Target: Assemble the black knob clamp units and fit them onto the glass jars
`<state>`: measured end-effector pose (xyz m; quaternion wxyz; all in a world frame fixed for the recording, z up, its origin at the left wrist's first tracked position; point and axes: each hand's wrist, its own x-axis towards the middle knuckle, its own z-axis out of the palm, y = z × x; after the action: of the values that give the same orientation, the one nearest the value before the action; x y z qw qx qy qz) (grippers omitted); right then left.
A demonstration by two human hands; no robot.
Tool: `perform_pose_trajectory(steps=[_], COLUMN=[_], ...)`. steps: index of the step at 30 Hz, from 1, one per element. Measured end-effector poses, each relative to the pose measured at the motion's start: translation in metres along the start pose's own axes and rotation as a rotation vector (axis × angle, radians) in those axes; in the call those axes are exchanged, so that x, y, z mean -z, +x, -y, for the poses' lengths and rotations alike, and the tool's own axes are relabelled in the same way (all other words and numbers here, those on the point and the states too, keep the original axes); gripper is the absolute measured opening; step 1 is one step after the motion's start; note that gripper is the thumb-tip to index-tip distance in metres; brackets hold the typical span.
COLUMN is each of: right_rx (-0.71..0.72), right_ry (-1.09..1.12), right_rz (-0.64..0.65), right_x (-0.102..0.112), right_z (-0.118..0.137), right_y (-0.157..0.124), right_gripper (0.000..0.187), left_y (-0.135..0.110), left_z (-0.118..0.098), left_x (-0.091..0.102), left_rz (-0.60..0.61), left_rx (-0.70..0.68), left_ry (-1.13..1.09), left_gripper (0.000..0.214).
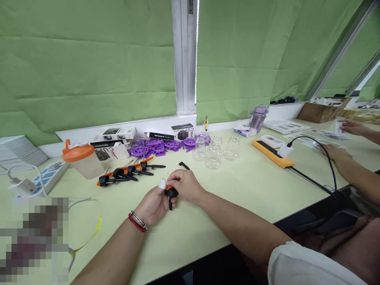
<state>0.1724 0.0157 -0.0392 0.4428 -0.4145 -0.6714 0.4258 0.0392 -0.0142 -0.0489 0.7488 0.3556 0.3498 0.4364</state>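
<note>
Black-and-orange part [171, 192] in the left hand [153, 206]

It is right of the orange-lidded cup [86, 161] and nearer the person. The left fingers curl round it, gripping it. The right hand [187, 185] has thumb and forefinger at its orange end; whether they pinch it, I cannot tell. Just right of the cup lie similar parts [119, 173]; farther right, a loose black piece [184, 165]. Purple parts [156, 146] lie right of the cup, farther back; clear jars [213, 161] stand well to its right.

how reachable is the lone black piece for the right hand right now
Probably yes: the lone black piece lies just beyond the right hand with nothing between, though that hand is at the orange-and-black part.
</note>
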Motion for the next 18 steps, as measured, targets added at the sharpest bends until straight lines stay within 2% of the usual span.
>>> perform_pose_trajectory(steps=[6, 14, 18], right_rx=[0.094, 0.063, 0.184], right_ry=[-0.117, -0.128, -0.226], right_rz=[0.05, 0.103, 0.16], right_x=[0.0019, 0.0047, 0.0056], right_z=[0.0013, 0.003, 0.0029], right_y=[-0.0001, 0.0005, 0.0002], right_gripper=[0.012, 0.012, 0.018], left_y=[0.0005, 0.0013, 0.0021], left_z=[-0.0004, 0.0008, 0.001], left_x=[0.003, 0.0064, 0.0053], left_rz=[-0.01, 0.0, -0.01], left_rx=[0.001, 0.005, 0.02], left_ry=[0.038, 0.061, 0.023], left_gripper=[0.028, 0.03, 0.029])
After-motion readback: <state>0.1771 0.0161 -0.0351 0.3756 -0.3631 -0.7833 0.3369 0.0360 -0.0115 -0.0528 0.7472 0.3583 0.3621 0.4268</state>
